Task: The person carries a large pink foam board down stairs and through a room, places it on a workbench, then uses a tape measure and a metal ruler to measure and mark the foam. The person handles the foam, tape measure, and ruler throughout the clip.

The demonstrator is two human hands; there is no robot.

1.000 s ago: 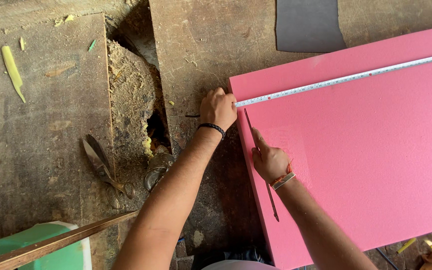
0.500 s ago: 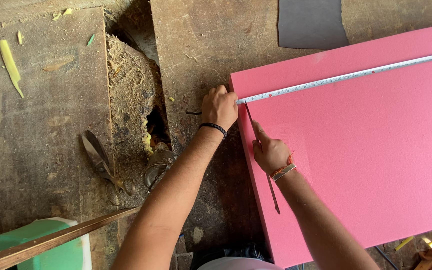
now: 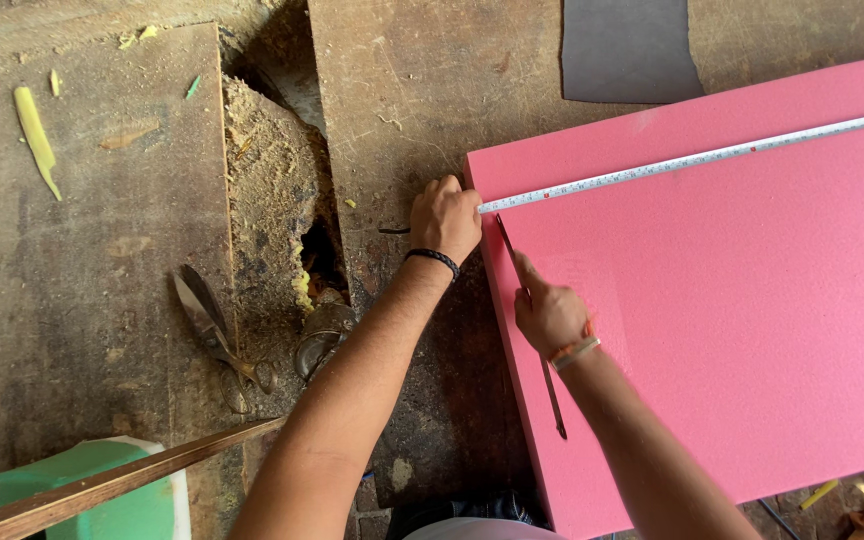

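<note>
While white measuring tape (image 3: pixel 692 158) end is pinched at pink foam board (image 3: pixel 732 320) corner by left hand (image 3: pixel 444 215), thin dark blade (image 3: pixel 532 330) is gripped by right hand (image 3: pixel 549 315); board judged light, stiff, dentable, best held at edges.

**Right hand creeps toward the tape**

The right hand (image 3: pixel 550 315) has slid along the near edge of the pink foam board (image 3: pixel 732 300) toward twelve o'clock, closing on the measuring tape (image 3: pixel 692 160). The long thin blade (image 3: pixel 555 405) it holds moved with it, its tip now just under the tape end.
</note>
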